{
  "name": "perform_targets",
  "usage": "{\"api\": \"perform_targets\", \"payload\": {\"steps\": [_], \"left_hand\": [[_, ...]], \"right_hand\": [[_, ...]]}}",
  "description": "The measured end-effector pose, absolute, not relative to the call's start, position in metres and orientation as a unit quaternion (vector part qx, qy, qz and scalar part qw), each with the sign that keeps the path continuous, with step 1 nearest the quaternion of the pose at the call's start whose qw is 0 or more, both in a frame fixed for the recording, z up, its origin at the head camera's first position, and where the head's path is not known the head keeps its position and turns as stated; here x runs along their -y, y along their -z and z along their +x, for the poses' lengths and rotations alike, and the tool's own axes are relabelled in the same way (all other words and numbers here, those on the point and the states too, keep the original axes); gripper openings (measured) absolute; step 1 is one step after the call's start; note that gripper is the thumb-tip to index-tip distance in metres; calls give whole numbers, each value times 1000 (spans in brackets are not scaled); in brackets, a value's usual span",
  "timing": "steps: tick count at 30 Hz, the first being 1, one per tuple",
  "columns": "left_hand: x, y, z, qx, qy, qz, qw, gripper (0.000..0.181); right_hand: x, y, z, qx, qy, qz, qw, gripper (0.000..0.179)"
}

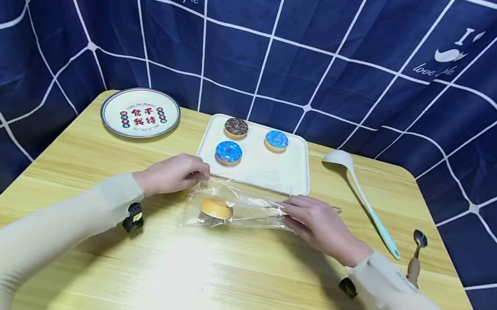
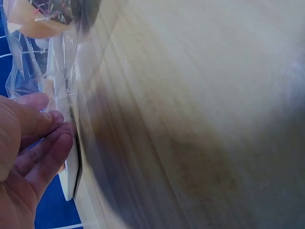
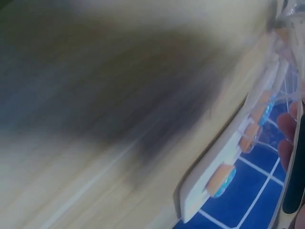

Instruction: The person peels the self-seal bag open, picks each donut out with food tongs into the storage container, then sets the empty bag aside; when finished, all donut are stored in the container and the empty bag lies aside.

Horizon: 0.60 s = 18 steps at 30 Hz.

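A clear plastic bag (image 1: pixel 244 218) is held just above the table, in front of the tray. Inside at its left end is a doughnut (image 1: pixel 216 208), tan side up; its dark icing shows in the left wrist view. My left hand (image 1: pixel 176 173) pinches the bag's upper left edge between thumb and fingers. At the bag's right end my right hand (image 1: pixel 322 226) grips what look like tongs, with a pale handle (image 3: pixel 289 191) and a dark green inlay. The handle's end pokes out behind that hand. Reflections on the plastic obscure the tips of the tongs.
Behind the bag, a white tray (image 1: pixel 256 169) bears two blue-iced doughnuts (image 1: pixel 228 152) and one chocolate doughnut (image 1: pixel 236 128). A patterned plate (image 1: pixel 138 130) stands back left. To the right lie a white ladle (image 1: pixel 341 159) with a mint handle and a small spoon (image 1: pixel 417 250).
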<state>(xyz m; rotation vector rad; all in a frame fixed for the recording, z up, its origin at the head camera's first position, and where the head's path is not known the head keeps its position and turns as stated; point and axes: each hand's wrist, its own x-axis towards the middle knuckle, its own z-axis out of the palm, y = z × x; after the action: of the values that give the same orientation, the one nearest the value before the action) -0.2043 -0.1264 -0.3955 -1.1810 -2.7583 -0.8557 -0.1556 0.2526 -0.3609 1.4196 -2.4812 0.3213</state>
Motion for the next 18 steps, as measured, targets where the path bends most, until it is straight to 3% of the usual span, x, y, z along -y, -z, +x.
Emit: {"api": "perform_targets", "payload": {"steps": [18], "left_hand": [[129, 394, -203, 887, 265, -378, 15, 20]], "right_hand": [[-288, 348, -144, 900, -161, 402, 58, 33]]}}
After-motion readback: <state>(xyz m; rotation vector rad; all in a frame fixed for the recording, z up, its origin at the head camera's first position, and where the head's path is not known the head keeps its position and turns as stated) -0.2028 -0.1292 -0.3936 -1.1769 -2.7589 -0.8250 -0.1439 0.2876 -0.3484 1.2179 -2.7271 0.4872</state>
